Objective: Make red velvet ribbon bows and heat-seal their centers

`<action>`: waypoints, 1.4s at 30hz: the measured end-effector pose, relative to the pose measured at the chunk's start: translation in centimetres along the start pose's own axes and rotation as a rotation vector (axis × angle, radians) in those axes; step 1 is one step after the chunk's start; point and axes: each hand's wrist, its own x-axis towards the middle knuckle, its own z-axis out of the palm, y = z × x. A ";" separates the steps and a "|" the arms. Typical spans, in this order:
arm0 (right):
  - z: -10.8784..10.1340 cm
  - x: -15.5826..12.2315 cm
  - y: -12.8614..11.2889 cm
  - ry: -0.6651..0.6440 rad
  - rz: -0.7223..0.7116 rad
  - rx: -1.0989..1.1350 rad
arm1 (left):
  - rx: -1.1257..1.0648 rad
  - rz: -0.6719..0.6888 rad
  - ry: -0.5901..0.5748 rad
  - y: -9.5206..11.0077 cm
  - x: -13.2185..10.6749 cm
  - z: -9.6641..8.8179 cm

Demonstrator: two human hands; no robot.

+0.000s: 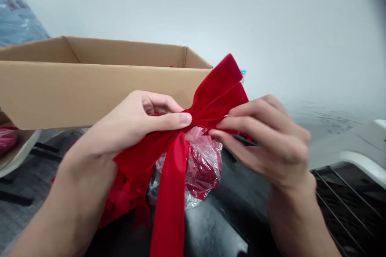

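A large red velvet bow [220, 88] is held up in the middle of the view, its loops pointing up right and down left. My left hand [144, 116] pinches it at the centre, thumb lying over the knot. One long red ribbon tail [169, 204] hangs down from there. On the bow's right side, the fingers of my right hand [259, 136] are pressed together at its lower edge. A thin pale bit, perhaps a wire or tie, shows at those fingertips. Below the bow lies a clear plastic bag [203, 168] with red material inside.
A long open cardboard box [99, 92] stands behind my hands, against the white wall [271, 20]. More red ribbon pieces [123, 196] lie at lower left on a dark surface [217, 229]. A wire rack with a white rim [362, 160] is at right. Blue plastic wrapping [18, 12] is at far left.
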 end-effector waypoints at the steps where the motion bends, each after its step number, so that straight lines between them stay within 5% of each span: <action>1: -0.3 0.1 0.1 -0.030 0.076 -0.009 | 0.031 0.018 0.022 0.1 -0.2 -0.2; 5: -0.7 0.4 -0.2 -0.151 0.441 0.011 | 0.150 0.072 0.045 0.7 -0.8 -1.1; 11: 1.0 0.5 0.1 -0.272 0.636 0.887 | 0.338 0.114 -0.038 1.3 -0.7 -1.1; 14: 1.6 0.3 0.3 -0.282 0.700 1.020 | 0.377 0.108 -0.068 1.3 -0.7 -0.7; 24: 0.5 0.2 -0.3 -0.359 0.705 1.072 | 0.373 0.044 -0.133 1.5 -1.0 -1.4; 31: -5.1 -4.2 0.4 -0.378 0.838 0.913 | 0.356 0.056 -0.206 0.4 -1.9 -2.2; 37: -9.2 -7.8 1.0 -0.468 0.827 0.696 | 0.318 0.028 -0.228 -2.2 -3.2 -0.2; 40: -10.2 -9.2 0.7 -0.371 0.797 0.514 | 0.233 -0.077 -0.186 -3.7 -3.7 1.3; 42: -10.3 -10.1 -0.7 -0.182 0.803 0.424 | 0.162 -0.137 -0.130 -4.7 -3.9 2.3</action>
